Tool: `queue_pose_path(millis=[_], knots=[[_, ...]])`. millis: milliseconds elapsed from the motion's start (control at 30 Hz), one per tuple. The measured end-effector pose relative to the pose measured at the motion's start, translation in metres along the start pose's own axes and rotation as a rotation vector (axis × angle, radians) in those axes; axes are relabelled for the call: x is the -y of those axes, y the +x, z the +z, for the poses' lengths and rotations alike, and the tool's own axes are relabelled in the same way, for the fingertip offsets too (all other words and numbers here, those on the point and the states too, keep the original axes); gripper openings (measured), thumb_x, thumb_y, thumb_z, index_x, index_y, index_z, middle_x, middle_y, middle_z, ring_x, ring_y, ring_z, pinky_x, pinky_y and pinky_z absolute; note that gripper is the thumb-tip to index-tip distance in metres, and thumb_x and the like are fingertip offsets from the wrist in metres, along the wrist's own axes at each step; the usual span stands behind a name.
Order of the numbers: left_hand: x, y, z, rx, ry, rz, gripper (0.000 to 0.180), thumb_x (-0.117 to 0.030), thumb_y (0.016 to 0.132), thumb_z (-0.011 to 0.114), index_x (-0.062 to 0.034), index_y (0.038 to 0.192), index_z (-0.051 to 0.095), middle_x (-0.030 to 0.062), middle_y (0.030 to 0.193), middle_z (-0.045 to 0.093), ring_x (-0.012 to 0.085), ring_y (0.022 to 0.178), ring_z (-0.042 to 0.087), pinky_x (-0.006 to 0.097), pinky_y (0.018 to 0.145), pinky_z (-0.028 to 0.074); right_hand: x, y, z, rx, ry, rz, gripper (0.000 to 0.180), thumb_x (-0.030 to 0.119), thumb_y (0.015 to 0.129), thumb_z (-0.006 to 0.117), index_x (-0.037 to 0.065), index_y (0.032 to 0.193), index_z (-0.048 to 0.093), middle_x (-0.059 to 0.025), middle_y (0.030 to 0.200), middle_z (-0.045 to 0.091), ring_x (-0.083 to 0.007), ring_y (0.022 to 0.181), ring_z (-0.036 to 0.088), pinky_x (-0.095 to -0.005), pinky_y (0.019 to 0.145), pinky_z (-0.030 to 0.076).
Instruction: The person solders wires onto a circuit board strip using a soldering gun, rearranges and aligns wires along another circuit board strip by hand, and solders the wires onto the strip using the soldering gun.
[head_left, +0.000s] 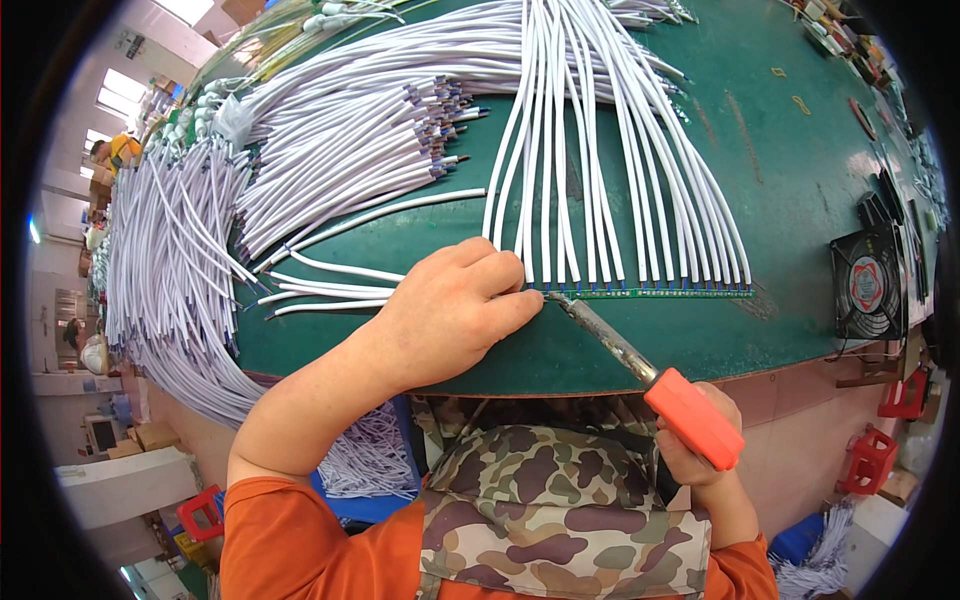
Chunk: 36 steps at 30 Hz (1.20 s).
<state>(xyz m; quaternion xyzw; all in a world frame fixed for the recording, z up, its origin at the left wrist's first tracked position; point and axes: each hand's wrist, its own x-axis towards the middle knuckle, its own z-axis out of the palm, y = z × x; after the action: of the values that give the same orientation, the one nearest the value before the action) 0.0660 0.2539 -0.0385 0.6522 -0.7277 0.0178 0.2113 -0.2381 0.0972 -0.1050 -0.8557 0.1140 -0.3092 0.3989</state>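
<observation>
My right hand (pixel 690 455) is wrapped round the red handle of a soldering iron (pixel 690 415). Its metal tip touches or nearly touches a narrow green circuit board strip (pixel 670 293) lying near the table's front edge. At the strip's left end, my left hand (pixel 455 310) is closed in a pinch; what lies between its fingertips is hidden. White cables (pixel 640 200) fan down from the far side, their blue-wired ends lined up along the strip. The leftmost cables pass behind my left hand, and a few loose white cables (pixel 335 293) lie beside it.
Bundles of white cables (pixel 340 170) cover the left of the green table (pixel 800 130), some hanging over its edge (pixel 180 260). A black fan (pixel 868 285) stands at the right edge. Red stools (pixel 868 460) are on the floor. Another person (pixel 122 150) is far left.
</observation>
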Motion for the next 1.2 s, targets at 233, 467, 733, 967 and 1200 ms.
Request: queue_pose_path(millis=[233, 467, 733, 967, 1200], knots=[[0.001, -0.001, 0.002, 0.005, 0.018, 0.015, 0.025, -0.007, 0.075, 0.071, -0.009, 0.1, 0.071, 0.0046, 0.085, 0.056, 0.0245, 0.078, 0.059, 0.036, 0.066, 0.05, -0.003, 0.0, 0.0, 0.032, -0.093, -0.041, 0.011, 0.016, 0.075, 0.071, 0.009, 0.082, 0.065, -0.0066, 0.075, 0.063, -0.03, 0.065, 0.062, -0.0402, 0.058, 0.048], [0.002, -0.001, 0.003, -0.002, 0.011, 0.049, 0.026, -0.007, 0.074, 0.071, -0.0078, 0.1, 0.07, 0.0047, 0.084, 0.055, 0.0243, 0.074, 0.056, 0.037, 0.064, 0.049, -0.003, 0.002, -0.004, 0.046, -0.153, -0.078, 0.015, 0.014, 0.071, 0.069, 0.007, 0.083, 0.064, -0.0108, 0.077, 0.06, -0.0347, 0.064, 0.058, -0.0421, 0.058, 0.047], [0.0, -0.001, 0.003, -0.003, 0.028, 0.052, 0.028, -0.007, 0.073, 0.071, -0.008, 0.101, 0.07, 0.0052, 0.084, 0.054, 0.0245, 0.074, 0.056, 0.037, 0.063, 0.048, -0.009, 0.006, -0.011, 0.154, -0.067, -0.214, 0.068, 0.004, 0.08, 0.072, 0.003, 0.141, 0.043, -0.0112, 0.091, 0.067, -0.0316, 0.067, 0.063, -0.0431, 0.058, 0.05], [-0.001, 0.0, 0.002, 0.005, 0.023, 0.052, 0.03, -0.006, 0.073, 0.071, -0.0082, 0.103, 0.069, 0.0058, 0.086, 0.055, 0.0251, 0.074, 0.055, 0.037, 0.063, 0.048, -0.005, 0.016, -0.007, 0.082, -0.049, -0.284, 0.065, 0.001, 0.08, 0.071, 0.002, 0.14, 0.046, -0.0127, 0.091, 0.067, -0.03, 0.065, 0.063, -0.0407, 0.056, 0.05], [-0.002, 0.001, 0.003, 0.011, 0.032, 0.049, 0.032, -0.006, 0.072, 0.072, -0.0081, 0.104, 0.069, 0.006, 0.087, 0.055, 0.0252, 0.075, 0.056, 0.037, 0.064, 0.049, -0.009, 0.011, -0.008, 0.088, 0.017, -0.249, 0.061, 0.0, 0.078, 0.072, 0.001, 0.135, 0.049, -0.0115, 0.088, 0.067, -0.03, 0.066, 0.064, -0.0397, 0.057, 0.051]])
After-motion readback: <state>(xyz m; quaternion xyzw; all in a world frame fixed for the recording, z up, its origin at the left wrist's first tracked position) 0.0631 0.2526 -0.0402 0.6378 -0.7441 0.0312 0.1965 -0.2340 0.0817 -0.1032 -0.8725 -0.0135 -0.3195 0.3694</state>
